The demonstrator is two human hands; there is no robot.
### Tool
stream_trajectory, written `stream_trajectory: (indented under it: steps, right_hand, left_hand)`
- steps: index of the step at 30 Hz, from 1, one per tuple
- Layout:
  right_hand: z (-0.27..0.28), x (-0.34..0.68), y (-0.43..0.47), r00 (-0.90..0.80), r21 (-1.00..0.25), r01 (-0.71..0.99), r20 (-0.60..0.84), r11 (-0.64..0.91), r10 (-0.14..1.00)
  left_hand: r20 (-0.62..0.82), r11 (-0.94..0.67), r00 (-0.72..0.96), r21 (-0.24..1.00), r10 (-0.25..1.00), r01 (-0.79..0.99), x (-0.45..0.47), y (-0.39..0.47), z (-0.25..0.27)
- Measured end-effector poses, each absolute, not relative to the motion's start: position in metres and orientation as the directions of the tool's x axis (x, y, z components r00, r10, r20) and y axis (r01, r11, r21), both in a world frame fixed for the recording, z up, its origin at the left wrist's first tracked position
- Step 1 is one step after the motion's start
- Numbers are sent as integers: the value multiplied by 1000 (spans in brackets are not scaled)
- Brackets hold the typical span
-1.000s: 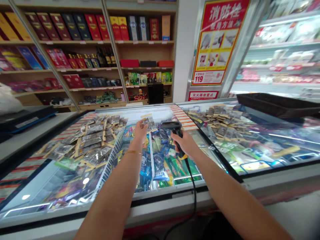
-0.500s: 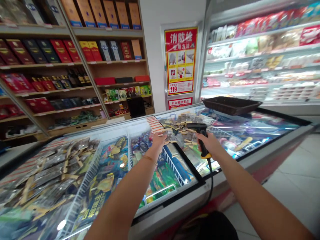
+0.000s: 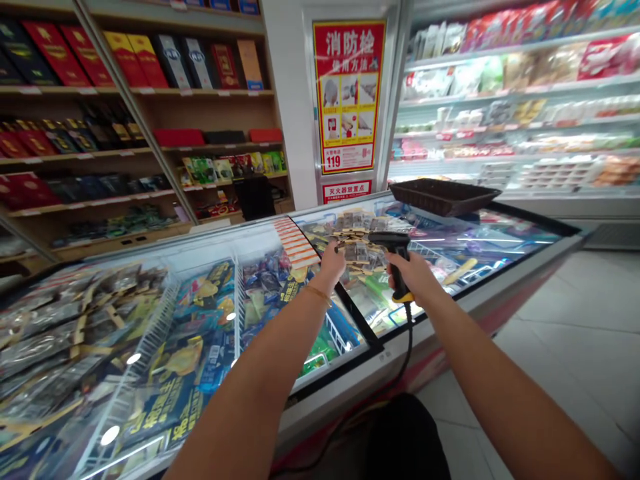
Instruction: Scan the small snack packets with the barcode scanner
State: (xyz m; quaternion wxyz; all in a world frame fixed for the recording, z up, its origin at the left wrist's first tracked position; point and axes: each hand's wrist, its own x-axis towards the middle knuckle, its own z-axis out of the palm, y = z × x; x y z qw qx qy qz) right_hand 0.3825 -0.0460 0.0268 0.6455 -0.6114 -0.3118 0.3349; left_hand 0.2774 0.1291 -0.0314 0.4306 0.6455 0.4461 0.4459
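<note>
My right hand [image 3: 413, 273] is wrapped round the grip of a black and yellow handheld barcode scanner [image 3: 395, 241], its head pointing left and its cord hanging down in front of the freezer. My left hand [image 3: 331, 265], a thin band at its wrist, reaches over the freezer's glass with curled fingers. A small dark bit shows at the fingertips; what it is I cannot make out. Just beyond and to the right lies a pile of small clear packets with tan edges [image 3: 357, 253]. Left of that hand is an orange-and-white striped sheet [image 3: 294, 241].
A chest freezer [image 3: 373, 363] with bagged foods under glass spans the front. More packets [image 3: 55, 327] spread over its left side. On the far right part rests a dark shallow tray [image 3: 445, 198]. Behind stand boxed-goods shelves [image 3: 195, 93], a red poster [image 3: 350, 97] and an open chiller [image 3: 520, 127].
The view has shifted, so the surroundings sit further left and higher. My left hand has moved right, closer to the packet pile and the scanner. My right hand still grips the scanner.
</note>
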Motion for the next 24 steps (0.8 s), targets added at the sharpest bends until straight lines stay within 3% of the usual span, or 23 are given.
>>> stream_trajectory:
  steps: [5, 9, 16, 21, 24]
  right_hand:
    - [27, 345, -28, 498, -999, -11, 27, 37, 867]
    - [34, 297, -8, 397, -998, 18, 55, 52, 916]
    - [52, 199, 22, 207, -996, -8, 90, 94, 974]
    - [46, 152, 31, 105, -997, -4, 73, 74, 992]
    - [32, 142, 31, 93, -998, -36, 51, 54, 994]
  left_hand:
    - [286, -312, 129, 900, 950, 305, 211, 142, -15]
    - [293, -281, 51, 831, 955, 480, 133, 150, -2]
    - [328, -2, -205, 535, 922, 845, -35, 153, 23]
    - [358, 213, -341, 350, 869, 912, -141, 153, 43]
    - [331, 285, -410, 366, 850, 886, -196, 157, 52]
